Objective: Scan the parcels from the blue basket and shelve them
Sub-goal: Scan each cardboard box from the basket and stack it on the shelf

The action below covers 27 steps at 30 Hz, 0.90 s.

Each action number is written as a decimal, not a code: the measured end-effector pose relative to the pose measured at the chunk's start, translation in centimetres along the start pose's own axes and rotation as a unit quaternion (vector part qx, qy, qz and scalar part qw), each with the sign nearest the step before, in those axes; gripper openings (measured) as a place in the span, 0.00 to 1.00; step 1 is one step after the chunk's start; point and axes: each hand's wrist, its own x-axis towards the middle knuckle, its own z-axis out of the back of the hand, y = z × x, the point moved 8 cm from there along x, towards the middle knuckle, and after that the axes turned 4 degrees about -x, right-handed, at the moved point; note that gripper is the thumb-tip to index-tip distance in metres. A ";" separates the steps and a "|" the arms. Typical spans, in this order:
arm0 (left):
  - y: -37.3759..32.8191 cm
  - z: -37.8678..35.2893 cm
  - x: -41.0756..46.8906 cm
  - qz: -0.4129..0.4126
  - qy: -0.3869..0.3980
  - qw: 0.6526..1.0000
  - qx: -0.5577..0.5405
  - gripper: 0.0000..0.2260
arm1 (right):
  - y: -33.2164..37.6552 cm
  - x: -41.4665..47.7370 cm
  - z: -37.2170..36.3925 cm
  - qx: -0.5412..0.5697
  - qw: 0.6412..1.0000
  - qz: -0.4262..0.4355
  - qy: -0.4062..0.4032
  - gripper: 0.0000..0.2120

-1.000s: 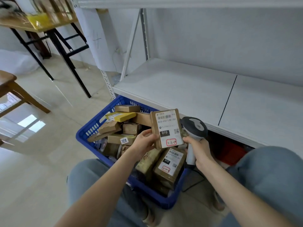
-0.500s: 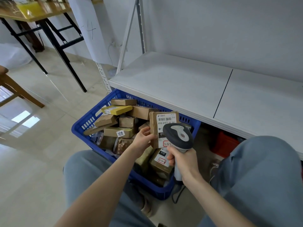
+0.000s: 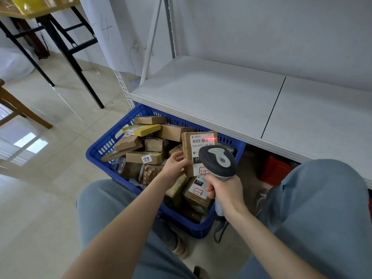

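Observation:
My left hand (image 3: 174, 168) holds a brown parcel (image 3: 198, 146) upright above the blue basket (image 3: 104, 146), label facing me. A red scan line glows on the right end of its barcode. My right hand (image 3: 225, 191) grips the handle of a grey barcode scanner (image 3: 218, 160), whose head covers the parcel's lower right. Several brown parcels and a yellow one (image 3: 141, 129) fill the basket. The white shelf board (image 3: 217, 97) lies just behind the basket and is bare.
A red crate (image 3: 273, 170) sits under the shelf at right. My knees in blue jeans flank the basket. A black-legged table (image 3: 60, 43) and a wooden chair leg (image 3: 22, 107) stand at the left on the tiled floor.
The scanner rose from beside the parcel to in front of its label, and a red scan line now shows on the barcode. The parcel stays in my left hand.

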 end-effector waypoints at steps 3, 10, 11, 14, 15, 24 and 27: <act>-0.1 0.0 0.0 -0.003 -0.001 1.000 -0.004 0.30 | 0.0 0.0 0.1 -0.010 1.000 -0.002 -0.001 0.12; -0.2 -0.2 0.0 0.001 -0.002 1.000 -0.004 0.30 | 0.0 0.0 0.2 -0.019 1.000 0.001 0.001 0.12; -0.2 -0.2 0.1 0.001 -0.001 1.000 -0.004 0.30 | 0.1 0.1 0.2 -0.023 1.000 0.003 0.002 0.12; -0.3 -0.2 0.1 -0.002 0.000 1.000 -0.002 0.30 | -0.1 0.2 0.3 -0.028 1.000 0.005 0.001 0.11; -0.3 -0.3 0.1 -0.002 0.001 1.000 -0.002 0.30 | -0.1 0.3 0.3 -0.028 1.000 0.006 0.001 0.10; -3.7 -0.8 -0.5 -0.025 -0.002 1.000 0.013 0.26 | 3.7 2.4 1.7 -0.019 0.999 0.039 -0.031 0.03; -6.6 -1.1 -0.9 -0.041 -0.011 0.999 0.014 0.24 | 7.0 4.0 2.4 -0.045 0.996 0.064 -0.037 0.03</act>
